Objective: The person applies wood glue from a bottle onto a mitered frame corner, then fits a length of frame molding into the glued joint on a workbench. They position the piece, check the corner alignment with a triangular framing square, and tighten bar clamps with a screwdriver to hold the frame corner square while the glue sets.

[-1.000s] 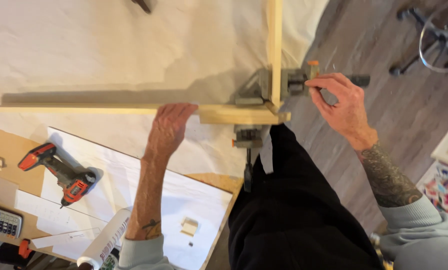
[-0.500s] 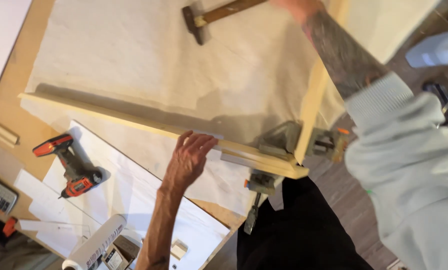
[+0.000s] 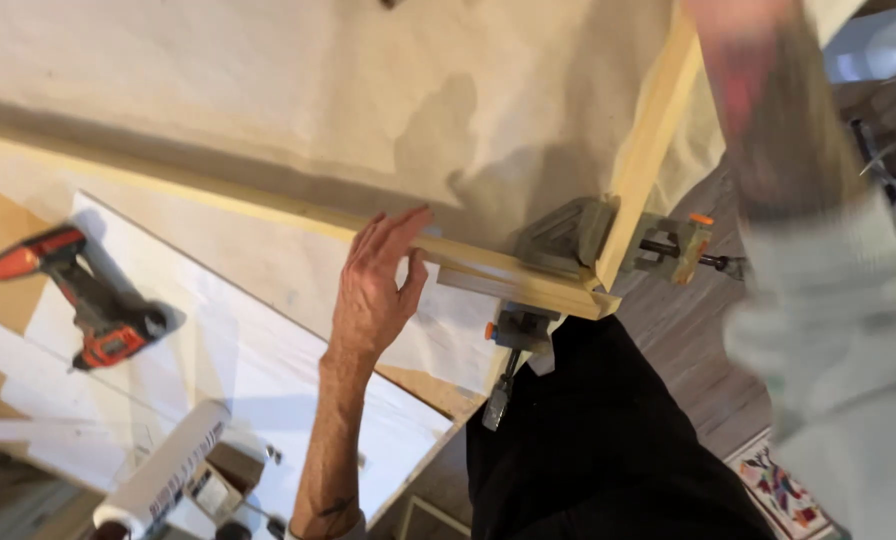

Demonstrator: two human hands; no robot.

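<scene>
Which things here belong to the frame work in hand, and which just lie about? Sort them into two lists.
In hand: left hand resting on the long wooden bar; upright wooden bar; grey corner clamp joining them; right arm raised and blurred, its hand out of view.

Lying about: orange and black drill; white tube; patterned rug.

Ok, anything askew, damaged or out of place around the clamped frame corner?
Nothing stands out. The two pale wooden strips meet squarely in the grey metal corner clamp, the left hand rests on one, and the right hand is blurred.
</scene>
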